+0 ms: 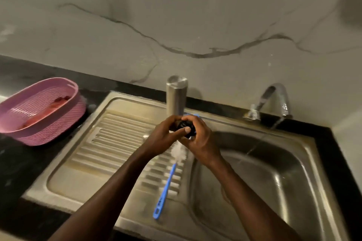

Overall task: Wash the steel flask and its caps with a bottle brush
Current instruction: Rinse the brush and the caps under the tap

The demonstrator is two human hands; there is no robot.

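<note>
A steel flask (176, 96) stands upside down on the back of the draining board (109, 143). Just in front of it, both hands hold a small black cap (186, 127) above the board's right edge. My left hand (163, 136) grips it from the left with the thumb laid across its top; my right hand (197, 137) curls round it from the right. Below the hands lies the bottle brush (166, 188), blue handle toward me, white bristles (179, 151) under my wrists. A bit of blue shows behind the cap; I cannot tell what it is.
A pink plastic basket (41, 111) with something red inside sits on the black counter at the left. The steel sink basin (264, 178) is at the right, under a chrome tap (274, 100) with water running. A marble wall rises behind.
</note>
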